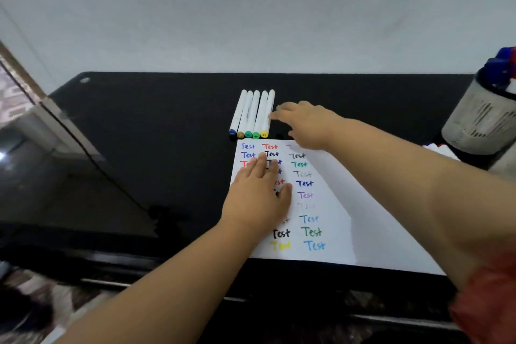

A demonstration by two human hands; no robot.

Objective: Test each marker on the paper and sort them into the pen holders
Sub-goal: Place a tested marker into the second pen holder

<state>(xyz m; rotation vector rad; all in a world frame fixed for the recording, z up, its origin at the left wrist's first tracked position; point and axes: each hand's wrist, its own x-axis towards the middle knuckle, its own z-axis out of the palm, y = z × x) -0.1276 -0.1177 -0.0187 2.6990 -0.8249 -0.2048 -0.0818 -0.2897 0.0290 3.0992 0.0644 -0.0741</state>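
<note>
A white paper (329, 204) covered with several coloured "Test" words lies on the black table (156, 126). My left hand (258, 195) presses flat on its left part, fingers straight. Just beyond the paper's far edge lies a row of several white markers (252, 114) with coloured end caps. My right hand (304, 124) reaches over the paper's top edge, its fingertips at the rightmost marker of the row; I cannot tell whether they grip it. A grey mesh pen holder (483, 120) with blue and red markers stands at the far right.
A wall rises directly behind the table. Some white and red objects (438, 148) lie at the foot of the pen holder. The table's left edge drops off to a dark floor area with a cable.
</note>
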